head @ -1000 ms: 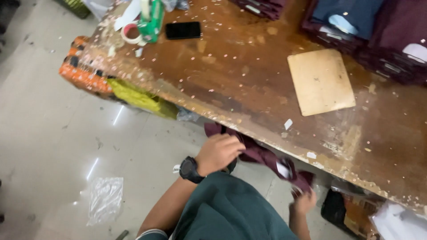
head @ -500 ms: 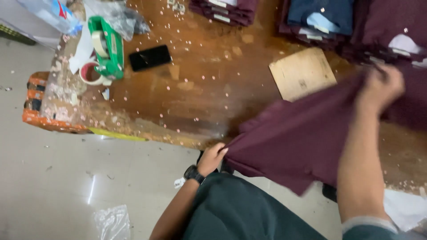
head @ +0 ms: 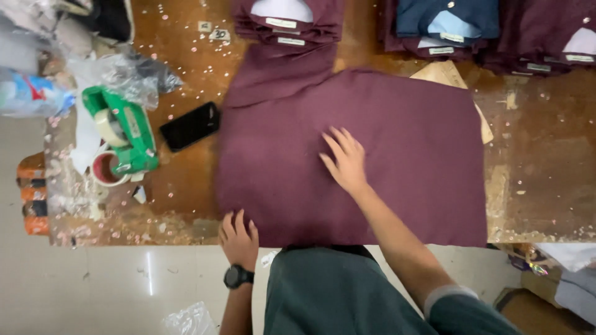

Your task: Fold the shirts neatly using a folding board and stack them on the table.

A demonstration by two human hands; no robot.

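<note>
Fingers spread wide and flat, the right hand is pressed onto the middle of a maroon garment that is laid out across a worn wooden table; nothing is gripped. The left hand, a black watch worn at its wrist, is set with fingers open on the garment's near left corner, at the table's front edge. The cloth is seen lying mostly smooth, a sleeve reaching up toward a folded maroon stack, and a piece of cardboard shows from under its far edge. To the left, a black phone lies just beside the cloth, with a green tape dispenser and crumpled plastic farther off. More folded shirts, blue and maroon, are stacked along the far side. Smoothing of this kind is judged best done with the corner kept pinned by one palm while the other is swept outward from the centre, so that wrinkles are pushed to the edges and the hem is kept square with the table's front.
</note>
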